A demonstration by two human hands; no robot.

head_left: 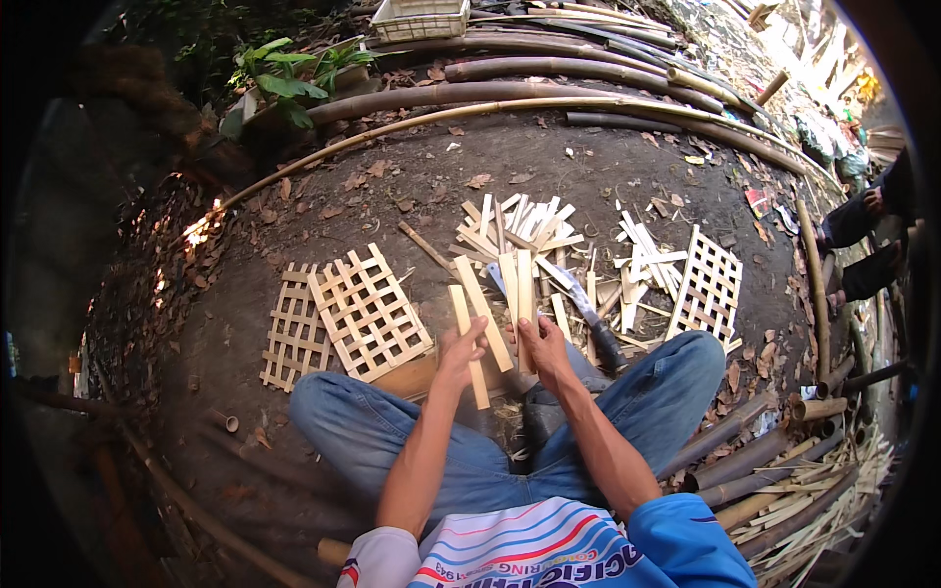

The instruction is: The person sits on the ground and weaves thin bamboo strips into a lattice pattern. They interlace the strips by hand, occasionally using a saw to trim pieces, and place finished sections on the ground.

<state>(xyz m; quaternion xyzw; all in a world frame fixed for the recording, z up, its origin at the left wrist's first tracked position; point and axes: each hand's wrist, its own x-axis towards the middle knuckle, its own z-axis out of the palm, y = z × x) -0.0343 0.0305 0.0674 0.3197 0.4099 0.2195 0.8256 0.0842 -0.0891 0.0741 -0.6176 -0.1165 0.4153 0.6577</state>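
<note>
Light wooden slats [461,309] grasped in left hand [463,350], ends projected ahead and behind. Paired slats [526,289] pinched in right hand [545,351], pointed forward. Hands held near each other, not touching; forearms [420,461] angled inward between knees [698,367]. Loose slat pile [529,223] scattered ahead of both hands.

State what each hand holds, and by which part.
Left hand: pale flat strips, around mid-length. Right hand: more pale strips, by their lower parts.

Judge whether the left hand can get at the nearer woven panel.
Probably yes: nothing visible lies between the left hand and the woven panel, though the hand may have to release the slat it grips first.
</note>
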